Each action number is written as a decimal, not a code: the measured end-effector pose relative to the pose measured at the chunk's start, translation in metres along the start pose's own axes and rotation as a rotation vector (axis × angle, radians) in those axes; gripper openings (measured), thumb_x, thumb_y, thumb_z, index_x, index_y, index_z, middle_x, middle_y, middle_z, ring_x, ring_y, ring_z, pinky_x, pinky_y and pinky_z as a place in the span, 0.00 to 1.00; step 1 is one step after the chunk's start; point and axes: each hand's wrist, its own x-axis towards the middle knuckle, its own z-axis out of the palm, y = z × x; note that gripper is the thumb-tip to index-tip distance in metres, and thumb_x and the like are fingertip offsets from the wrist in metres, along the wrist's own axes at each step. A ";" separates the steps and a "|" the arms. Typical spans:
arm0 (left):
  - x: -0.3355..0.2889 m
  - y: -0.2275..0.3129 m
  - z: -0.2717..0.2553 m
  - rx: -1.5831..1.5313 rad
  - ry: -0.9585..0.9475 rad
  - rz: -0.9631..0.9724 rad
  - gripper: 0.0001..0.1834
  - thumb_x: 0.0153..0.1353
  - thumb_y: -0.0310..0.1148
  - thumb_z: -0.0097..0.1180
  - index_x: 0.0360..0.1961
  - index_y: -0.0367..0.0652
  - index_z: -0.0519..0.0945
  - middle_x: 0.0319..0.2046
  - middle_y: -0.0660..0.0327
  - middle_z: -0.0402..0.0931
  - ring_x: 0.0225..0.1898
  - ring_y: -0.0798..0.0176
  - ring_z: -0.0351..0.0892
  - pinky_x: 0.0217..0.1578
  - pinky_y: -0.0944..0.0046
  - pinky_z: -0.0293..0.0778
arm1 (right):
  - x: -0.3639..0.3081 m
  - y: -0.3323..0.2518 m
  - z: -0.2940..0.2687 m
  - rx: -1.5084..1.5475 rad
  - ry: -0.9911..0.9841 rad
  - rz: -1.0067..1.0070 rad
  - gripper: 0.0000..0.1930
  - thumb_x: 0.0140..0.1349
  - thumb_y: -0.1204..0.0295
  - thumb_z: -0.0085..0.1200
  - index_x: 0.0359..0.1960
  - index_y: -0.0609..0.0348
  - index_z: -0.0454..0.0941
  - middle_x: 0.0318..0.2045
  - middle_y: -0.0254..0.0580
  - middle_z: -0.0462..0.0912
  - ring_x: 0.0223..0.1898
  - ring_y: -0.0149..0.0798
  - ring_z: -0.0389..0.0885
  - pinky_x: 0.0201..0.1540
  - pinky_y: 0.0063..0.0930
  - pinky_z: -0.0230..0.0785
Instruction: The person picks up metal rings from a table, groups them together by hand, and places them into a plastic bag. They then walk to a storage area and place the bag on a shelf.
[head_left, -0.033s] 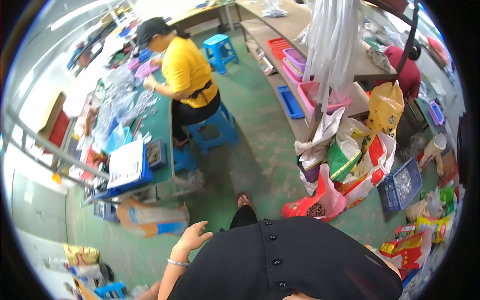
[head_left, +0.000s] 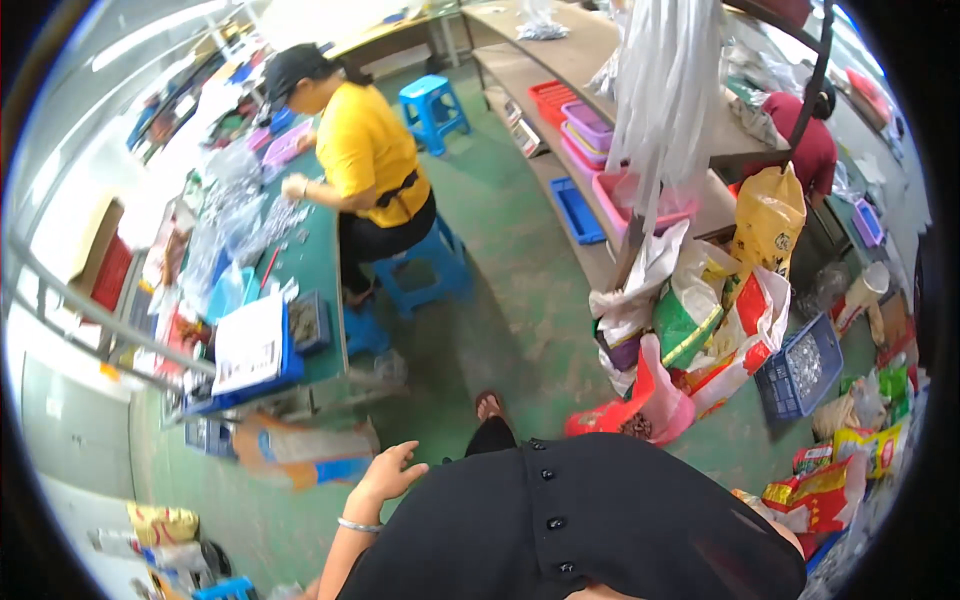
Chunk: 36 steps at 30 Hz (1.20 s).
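Observation:
My left hand [head_left: 393,473] hangs beside my black buttoned top [head_left: 600,510], fingers loosely apart and holding nothing. A silvery bangle [head_left: 358,525] circles its wrist. Nearest to this hand, on the floor, lies an orange, white and blue sack [head_left: 310,447], blurred. My right hand is hidden; only a strip of the right arm [head_left: 784,532] shows past the edge of my top. One sandalled foot [head_left: 488,405] is on the green floor ahead of me.
At left, a co-worker in yellow [head_left: 370,150] sits on a blue stool [head_left: 425,268] at a cluttered green table [head_left: 325,358]. Open sacks [head_left: 690,310] and a blue crate [head_left: 803,370] stand right, by shelving [head_left: 560,190]. Another person in dark red [head_left: 805,130] bends farther off.
The view has shifted slightly, so the table and the co-worker in yellow appear a little farther left. My left hand keeps nearly the same place and pose.

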 end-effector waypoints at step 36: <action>0.647 0.257 -0.304 -0.113 0.188 0.323 0.23 0.47 0.32 0.59 0.46 0.36 0.72 0.35 0.52 0.75 0.34 0.58 0.75 0.37 0.63 0.71 | 0.265 -0.836 -0.264 -0.579 0.221 -0.748 0.14 0.48 0.64 0.50 0.32 0.61 0.77 0.30 0.50 0.79 0.32 0.44 0.78 0.34 0.37 0.70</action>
